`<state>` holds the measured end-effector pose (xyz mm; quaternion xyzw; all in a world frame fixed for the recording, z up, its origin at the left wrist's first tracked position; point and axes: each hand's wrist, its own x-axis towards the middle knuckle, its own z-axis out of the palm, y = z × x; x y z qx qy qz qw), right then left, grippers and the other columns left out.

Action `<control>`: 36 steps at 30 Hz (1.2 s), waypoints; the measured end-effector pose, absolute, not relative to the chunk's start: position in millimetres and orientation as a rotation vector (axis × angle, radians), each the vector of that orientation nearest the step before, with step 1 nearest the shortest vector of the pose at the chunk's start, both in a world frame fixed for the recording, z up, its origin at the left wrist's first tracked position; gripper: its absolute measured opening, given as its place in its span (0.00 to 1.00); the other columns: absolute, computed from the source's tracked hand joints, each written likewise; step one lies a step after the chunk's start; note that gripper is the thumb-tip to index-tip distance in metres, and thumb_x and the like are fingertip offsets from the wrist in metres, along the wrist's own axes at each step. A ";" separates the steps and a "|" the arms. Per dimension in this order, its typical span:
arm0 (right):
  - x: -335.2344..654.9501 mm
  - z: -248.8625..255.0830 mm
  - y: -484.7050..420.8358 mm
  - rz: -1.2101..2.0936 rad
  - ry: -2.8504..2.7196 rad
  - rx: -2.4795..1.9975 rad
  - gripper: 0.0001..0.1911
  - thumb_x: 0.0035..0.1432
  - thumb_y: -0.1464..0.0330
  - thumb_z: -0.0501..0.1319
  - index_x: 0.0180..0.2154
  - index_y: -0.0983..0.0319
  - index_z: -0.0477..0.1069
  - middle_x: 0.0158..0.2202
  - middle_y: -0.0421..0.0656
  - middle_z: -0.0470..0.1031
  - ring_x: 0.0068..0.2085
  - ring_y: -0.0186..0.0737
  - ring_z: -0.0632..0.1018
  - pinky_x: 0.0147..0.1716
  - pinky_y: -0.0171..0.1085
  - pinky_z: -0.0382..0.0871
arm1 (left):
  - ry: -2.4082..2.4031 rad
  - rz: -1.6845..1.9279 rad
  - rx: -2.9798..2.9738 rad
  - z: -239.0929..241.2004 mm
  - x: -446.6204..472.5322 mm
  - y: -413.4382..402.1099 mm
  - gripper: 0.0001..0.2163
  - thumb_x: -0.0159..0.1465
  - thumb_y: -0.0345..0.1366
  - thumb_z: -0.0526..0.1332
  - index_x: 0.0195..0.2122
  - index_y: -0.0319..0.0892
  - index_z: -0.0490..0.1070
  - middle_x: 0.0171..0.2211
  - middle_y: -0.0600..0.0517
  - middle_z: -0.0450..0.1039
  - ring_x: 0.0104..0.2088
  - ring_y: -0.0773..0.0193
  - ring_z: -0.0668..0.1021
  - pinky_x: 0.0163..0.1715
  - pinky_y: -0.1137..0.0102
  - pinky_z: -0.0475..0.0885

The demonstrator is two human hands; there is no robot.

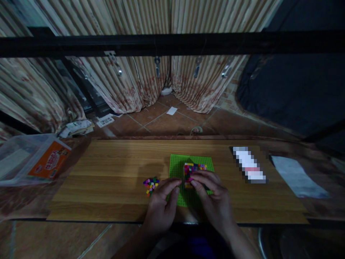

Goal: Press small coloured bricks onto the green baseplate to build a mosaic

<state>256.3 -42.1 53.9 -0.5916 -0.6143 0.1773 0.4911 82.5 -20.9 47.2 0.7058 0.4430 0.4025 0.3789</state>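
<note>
A green studded baseplate [175,163] lies on the wooden table. On it stands a built block of small multicoloured toy bricks [190,168], partly hidden by my fingers. My right hand [217,196] is at the block's right and front, thumb and forefinger closed around what looks like a small pink brick. My left hand [163,203] is at the block's left side, thumb and forefinger closed near its edge; whatever is between them is too small to make out. Just beyond my left hand lies a pile of loose toy bricks [151,185] in several colours.
The wooden table [107,180] extends to both sides. A blurred-out flat object [249,164] lies at right, beside a pale sheet [299,176]. At far left is a clear plastic bin [16,158] with an orange packet [50,160]. A dark bar [172,43] crosses ahead, before striped curtains [140,79].
</note>
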 end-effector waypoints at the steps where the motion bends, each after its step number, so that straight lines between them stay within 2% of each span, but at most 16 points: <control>1: 262.0 52.7 -38.6 0.404 -1.467 -1.478 0.07 0.62 0.64 0.61 0.39 0.53 0.78 0.43 0.43 0.76 0.48 0.44 0.74 0.50 0.47 0.68 | 1.165 1.029 1.855 44.5 76.8 -18.4 0.11 0.67 0.34 0.56 0.46 0.47 0.75 0.45 0.48 0.78 0.47 0.59 0.78 0.49 0.63 0.74; 9: 282.6 38.5 -10.8 0.347 -1.444 -1.603 0.11 0.59 0.59 0.61 0.34 0.55 0.80 0.45 0.47 0.74 0.48 0.48 0.73 0.49 0.51 0.68 | 1.477 1.038 1.993 14.7 21.1 2.7 0.10 0.64 0.36 0.58 0.45 0.46 0.74 0.45 0.48 0.77 0.46 0.58 0.79 0.49 0.61 0.75; 19: 289.1 31.5 8.8 0.586 -1.380 -1.608 0.09 0.53 0.59 0.65 0.32 0.57 0.80 0.44 0.46 0.75 0.49 0.47 0.74 0.50 0.49 0.66 | 1.619 0.915 2.029 0.6 -7.8 12.2 0.11 0.65 0.34 0.53 0.42 0.44 0.75 0.46 0.46 0.77 0.46 0.55 0.79 0.49 0.58 0.75; 21: 289.5 32.9 11.1 0.690 -1.322 -1.597 0.10 0.52 0.59 0.65 0.33 0.58 0.79 0.42 0.45 0.76 0.44 0.45 0.76 0.46 0.46 0.69 | 1.595 0.900 2.058 1.2 -8.4 12.3 0.12 0.64 0.33 0.53 0.41 0.44 0.75 0.44 0.46 0.77 0.45 0.56 0.79 0.47 0.59 0.75; 23: 289.6 34.5 12.8 0.816 -1.241 -1.608 0.12 0.49 0.59 0.66 0.35 0.59 0.78 0.37 0.43 0.78 0.37 0.42 0.77 0.38 0.42 0.71 | 1.552 0.921 2.094 3.2 -7.9 13.0 0.11 0.64 0.32 0.53 0.40 0.44 0.75 0.42 0.46 0.77 0.42 0.57 0.79 0.45 0.61 0.76; 25: 289.8 36.1 14.4 0.949 -1.154 -1.631 0.15 0.47 0.59 0.67 0.36 0.60 0.78 0.30 0.41 0.78 0.28 0.38 0.76 0.28 0.37 0.70 | 1.504 0.942 2.127 5.5 -7.4 14.2 0.10 0.63 0.31 0.54 0.38 0.44 0.75 0.39 0.47 0.78 0.40 0.58 0.80 0.42 0.64 0.77; 27: 290.7 37.9 16.1 1.051 -1.095 -1.640 0.17 0.45 0.59 0.68 0.37 0.61 0.78 0.25 0.40 0.77 0.23 0.36 0.74 0.23 0.35 0.68 | 1.471 0.946 2.148 6.7 -7.3 15.4 0.10 0.62 0.30 0.54 0.37 0.44 0.75 0.38 0.48 0.77 0.38 0.60 0.79 0.40 0.66 0.77; 36: 292.0 45.0 22.4 1.157 -1.047 -1.674 0.15 0.42 0.62 0.68 0.34 0.60 0.79 0.23 0.39 0.78 0.22 0.36 0.75 0.22 0.35 0.68 | 1.467 0.912 2.133 3.4 -8.6 18.2 0.09 0.63 0.31 0.54 0.33 0.44 0.74 0.37 0.49 0.76 0.38 0.60 0.79 0.40 0.67 0.76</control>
